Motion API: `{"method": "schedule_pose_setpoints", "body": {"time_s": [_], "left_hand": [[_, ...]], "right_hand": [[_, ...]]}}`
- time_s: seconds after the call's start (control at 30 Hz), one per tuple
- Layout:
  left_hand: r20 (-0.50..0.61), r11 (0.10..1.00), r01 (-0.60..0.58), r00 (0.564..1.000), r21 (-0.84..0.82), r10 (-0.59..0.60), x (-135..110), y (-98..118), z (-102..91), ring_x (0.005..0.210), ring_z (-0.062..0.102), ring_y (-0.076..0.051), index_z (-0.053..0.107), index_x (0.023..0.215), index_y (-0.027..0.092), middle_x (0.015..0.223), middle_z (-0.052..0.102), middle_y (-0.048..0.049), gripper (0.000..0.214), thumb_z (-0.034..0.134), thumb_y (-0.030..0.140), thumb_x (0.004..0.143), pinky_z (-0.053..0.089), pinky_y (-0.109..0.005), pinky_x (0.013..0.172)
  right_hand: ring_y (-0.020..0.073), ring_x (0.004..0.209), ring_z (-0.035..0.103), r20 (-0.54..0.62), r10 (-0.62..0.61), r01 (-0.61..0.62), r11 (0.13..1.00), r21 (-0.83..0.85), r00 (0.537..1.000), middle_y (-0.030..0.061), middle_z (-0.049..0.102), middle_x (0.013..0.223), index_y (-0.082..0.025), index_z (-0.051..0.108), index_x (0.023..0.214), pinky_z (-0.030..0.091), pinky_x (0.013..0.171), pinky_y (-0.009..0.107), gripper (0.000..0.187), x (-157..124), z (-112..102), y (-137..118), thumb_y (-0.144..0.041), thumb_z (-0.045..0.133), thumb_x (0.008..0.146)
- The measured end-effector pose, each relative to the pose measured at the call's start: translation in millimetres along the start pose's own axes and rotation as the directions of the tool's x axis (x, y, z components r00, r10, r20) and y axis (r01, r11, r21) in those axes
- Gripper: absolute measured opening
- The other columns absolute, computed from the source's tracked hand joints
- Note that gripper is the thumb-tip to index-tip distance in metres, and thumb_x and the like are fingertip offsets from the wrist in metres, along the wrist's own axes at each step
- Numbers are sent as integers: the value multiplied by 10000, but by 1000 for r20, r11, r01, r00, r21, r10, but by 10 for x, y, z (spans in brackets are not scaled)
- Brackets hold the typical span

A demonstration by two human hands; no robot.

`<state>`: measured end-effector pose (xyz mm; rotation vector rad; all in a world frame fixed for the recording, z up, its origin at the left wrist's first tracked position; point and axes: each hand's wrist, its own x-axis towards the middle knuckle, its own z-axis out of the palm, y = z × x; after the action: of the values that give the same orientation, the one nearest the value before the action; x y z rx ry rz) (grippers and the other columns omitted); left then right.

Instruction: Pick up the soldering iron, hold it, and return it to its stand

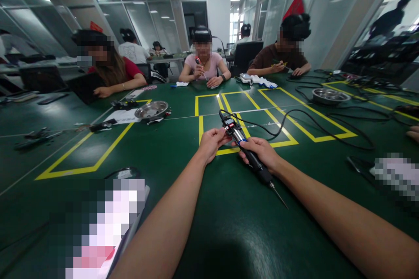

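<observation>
Your right hand (262, 151) was clenched around the barrel of the electric screwdriver (248, 153), its fingers (250, 144) wrapped over the top; your left hand (212, 139) pinched the upper body of the tool near the red switch section, fingers grasping rather than released. The screwdriver sat just above the green desk (229, 226), over the near edge of the yellow taped box (278, 133), at about twelve o'clock from you.

Its long axis ran from eleven o'clock down to five o'clock; the bit (279, 197) pointed toward five o'clock, back at you and slightly down at the desk, while the black cable (294, 115) left the far end and looped off toward two o'clock.

To handle it well, my judgement was that you needed a firm barrel grip, with the left fingers kept clear of the switch unless you meant to press it, and some slack in the cable so it did not drag the tail sideways. A steel bowl (151, 110) lay at ten o'clock, well apart.
</observation>
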<state>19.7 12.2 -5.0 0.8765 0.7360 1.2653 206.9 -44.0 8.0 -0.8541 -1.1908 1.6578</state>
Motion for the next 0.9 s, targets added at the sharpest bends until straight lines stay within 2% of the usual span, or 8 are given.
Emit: {"method": "schedule_pose_setpoints", "body": {"time_s": [0.1, 0.23, 0.33, 0.5, 0.7, 0.9], "left_hand": [[61, 1000, 16, 998, -25, -15, -2, 25, -21, 879, 705, -195, 606, 883, 98, 942, 709, -113, 192, 724, 230, 810, 511, -440, 962], [184, 999, 36, 982, -11, -33, -17, 58, -48, 942, 693, -196, 639, 1029, 115, 1049, 702, -116, 253, 707, 247, 824, 507, -401, 964], [210, 999, 36, 977, -6, -34, -23, 64, -61, 959, 687, -197, 649, 1050, 113, 1072, 700, -122, 273, 705, 257, 824, 499, -390, 970], [183, 999, 38, 983, -26, -32, -15, 50, -66, 939, 689, -197, 663, 1037, 98, 1064, 700, -130, 259, 703, 235, 821, 506, -390, 956], [132, 1000, 12, 991, 3, -12, -13, 35, -16, 873, 699, -195, 664, 1025, 84, 1008, 714, -134, 236, 678, 218, 831, 534, -396, 900], [90, 997, -28, 996, 78, 21, 3, 10, 18, 781, 703, -174, 669, 1016, 88, 950, 717, -117, 247, 688, 252, 831, 567, -354, 817]], "right_hand": [[131, 469, 584, 1, 11, -11, 1000, 14, 1000, 37, 688, 702, -202, 302, 625, 402, 413, 234, 512, -5, -2, -13, -401, 760, 734], [127, 463, 580, 15, 26, -26, 1000, -1, 1000, 39, 681, 684, -203, 315, 625, 399, 408, 229, 506, -10, -7, -11, -422, 761, 720], [125, 463, 580, 25, 12, -12, 1000, -15, 1000, 52, 691, 706, -200, 337, 626, 398, 406, 228, 480, -12, -6, -10, -416, 752, 732], [115, 456, 576, 26, 6, -6, 1000, -17, 1000, 72, 720, 803, -197, 313, 620, 392, 395, 226, 507, -18, 16, -32, -423, 754, 729], [120, 451, 573, 10, -4, 4, 999, -35, 1000, 49, 695, 705, -201, 301, 618, 388, 399, 223, 517, -10, 15, -19, -424, 753, 733], [127, 447, 570, 14, -7, 8, 999, -45, 1000, 33, 666, 635, -204, 301, 614, 382, 395, 222, 504, 0, 2, -7, -410, 741, 748]]}}
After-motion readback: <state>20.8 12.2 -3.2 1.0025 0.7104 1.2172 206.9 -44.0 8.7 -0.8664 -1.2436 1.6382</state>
